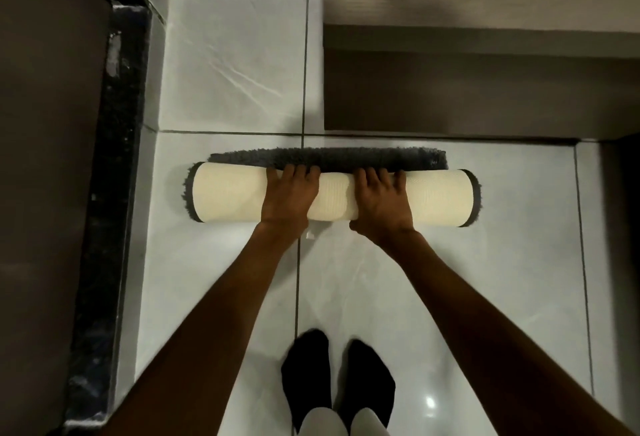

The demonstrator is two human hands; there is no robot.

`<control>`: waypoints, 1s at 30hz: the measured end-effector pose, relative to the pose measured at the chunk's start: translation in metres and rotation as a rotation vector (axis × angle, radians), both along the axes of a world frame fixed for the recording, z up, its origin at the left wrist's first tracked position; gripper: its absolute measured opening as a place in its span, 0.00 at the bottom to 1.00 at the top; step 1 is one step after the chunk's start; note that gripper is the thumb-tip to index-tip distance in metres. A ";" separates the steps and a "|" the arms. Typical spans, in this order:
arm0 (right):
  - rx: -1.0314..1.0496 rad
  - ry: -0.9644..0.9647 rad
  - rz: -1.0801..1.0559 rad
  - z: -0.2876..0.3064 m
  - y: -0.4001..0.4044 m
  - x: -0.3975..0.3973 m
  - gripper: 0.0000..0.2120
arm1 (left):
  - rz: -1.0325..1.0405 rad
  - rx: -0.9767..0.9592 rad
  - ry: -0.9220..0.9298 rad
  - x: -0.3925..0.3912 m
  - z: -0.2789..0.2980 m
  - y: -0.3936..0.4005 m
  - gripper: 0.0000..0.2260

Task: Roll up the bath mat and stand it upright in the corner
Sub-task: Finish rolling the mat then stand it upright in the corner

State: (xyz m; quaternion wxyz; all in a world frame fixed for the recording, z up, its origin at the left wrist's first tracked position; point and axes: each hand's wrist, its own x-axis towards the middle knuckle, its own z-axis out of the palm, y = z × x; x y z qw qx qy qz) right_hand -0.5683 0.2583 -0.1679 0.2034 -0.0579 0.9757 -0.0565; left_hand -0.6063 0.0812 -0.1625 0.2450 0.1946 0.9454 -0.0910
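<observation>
The bath mat (228,194) lies across the grey floor tiles as a thick roll, cream backing outward. A narrow strip of its dark grey pile (329,157) still lies flat on the far side. My left hand (290,194) rests palm-down on the roll left of its middle, fingers curled over the top. My right hand (381,198) presses the roll just right of the middle in the same way. Both hands grip the roll. A small white tag (310,234) pokes out beneath the roll between my wrists.
A black stone threshold (110,165) and dark surface run along the left. A wooden cabinet (478,37) rises at the back right, with a tiled recess and corner (235,54) at the back left. My feet in black socks (337,380) stand near the bottom.
</observation>
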 end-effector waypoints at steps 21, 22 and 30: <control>-0.196 -0.828 -0.030 0.001 -0.003 -0.059 0.52 | 1.383 0.864 0.383 0.135 -0.005 -0.025 0.37; -0.208 -0.846 -0.040 0.000 -0.003 -0.060 0.51 | 1.554 1.012 0.278 0.138 -0.008 -0.022 0.38; -0.232 -0.822 0.028 -0.012 -0.007 -0.051 0.56 | 2.091 1.676 -0.742 0.140 -0.029 0.002 0.42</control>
